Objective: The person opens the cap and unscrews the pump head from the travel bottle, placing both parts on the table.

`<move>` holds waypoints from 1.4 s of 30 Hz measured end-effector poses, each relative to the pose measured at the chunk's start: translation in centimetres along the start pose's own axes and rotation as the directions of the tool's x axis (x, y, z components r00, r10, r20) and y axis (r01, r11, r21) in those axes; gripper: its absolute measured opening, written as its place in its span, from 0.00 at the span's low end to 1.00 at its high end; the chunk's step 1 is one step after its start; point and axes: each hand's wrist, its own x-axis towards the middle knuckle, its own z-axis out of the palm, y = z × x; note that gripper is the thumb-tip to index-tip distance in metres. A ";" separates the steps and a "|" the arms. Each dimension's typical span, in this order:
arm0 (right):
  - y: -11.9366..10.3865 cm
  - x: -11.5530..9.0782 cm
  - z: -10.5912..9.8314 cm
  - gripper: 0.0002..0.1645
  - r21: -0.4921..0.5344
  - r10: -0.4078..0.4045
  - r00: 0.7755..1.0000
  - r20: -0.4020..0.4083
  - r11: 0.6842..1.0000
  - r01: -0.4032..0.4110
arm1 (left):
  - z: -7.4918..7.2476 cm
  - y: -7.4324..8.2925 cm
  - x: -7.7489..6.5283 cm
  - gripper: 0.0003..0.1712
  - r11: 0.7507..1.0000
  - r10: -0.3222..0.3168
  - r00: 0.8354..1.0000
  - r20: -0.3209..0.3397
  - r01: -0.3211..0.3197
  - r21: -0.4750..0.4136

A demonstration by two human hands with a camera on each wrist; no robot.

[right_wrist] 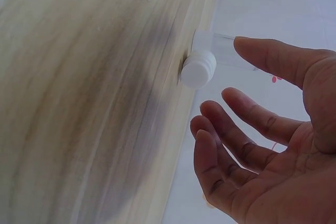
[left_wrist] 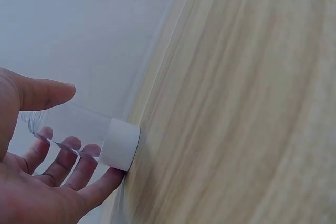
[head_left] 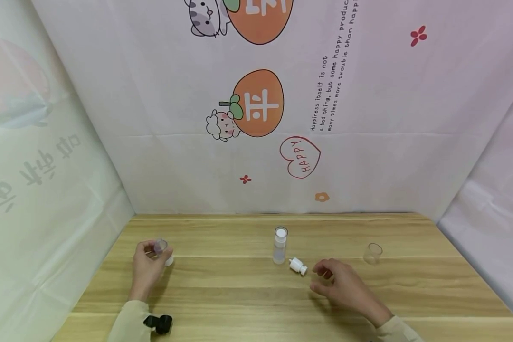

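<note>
At the left of the table a small clear bottle (left_wrist: 84,121) with a threaded rim and a white base (left_wrist: 121,144) stands upright. My left hand (head_left: 147,268) is around it, with bent fingers behind its wall and the thumb (left_wrist: 50,93) straight, just off its near side. A white pump head (head_left: 298,266) lies on its side near the middle. Just right of it hovers my right hand (head_left: 342,285), its fingers loosely bent and nothing between them and the thumb. The pump head (right_wrist: 198,70) shows beyond those fingertips in the right wrist view.
A clear bottle (head_left: 280,251) with a white top inside a clear cover stands behind the pump head. To the right, a clear cap (head_left: 373,255) sits on the wooden table (head_left: 222,304). Printed white cloth (head_left: 171,175) hangs along the back and sides.
</note>
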 end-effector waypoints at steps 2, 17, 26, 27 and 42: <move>0.0 0.0 0.0 0.18 0.001 -0.001 1.000 -0.001 1.000 0.001 | 0.0 0.1 0.0 0.39 1.000 -0.009 1.000 0.003 0.009 0.002; -0.1 0.1 -0.1 0.19 0.010 0.007 1.000 0.005 1.000 -0.007 | 0.4 1.3 0.1 0.38 0.987 0.151 0.980 -0.131 -0.142 0.076; -0.2 0.1 -0.1 0.18 0.009 0.008 1.000 -0.002 1.000 -0.008 | 0.7 4.4 -0.5 0.35 0.919 0.352 0.925 -0.146 -0.311 0.245; -0.2 0.1 -0.1 0.18 0.010 0.007 1.000 -0.003 1.000 -0.007 | 0.8 4.7 -0.6 0.35 0.912 0.367 0.919 -0.144 -0.325 0.252; -0.4 0.4 0.1 0.18 0.028 0.010 0.999 -0.032 1.000 -0.009 | 4.8 7.2 -1.7 0.33 0.753 0.616 0.785 -0.063 -0.563 0.340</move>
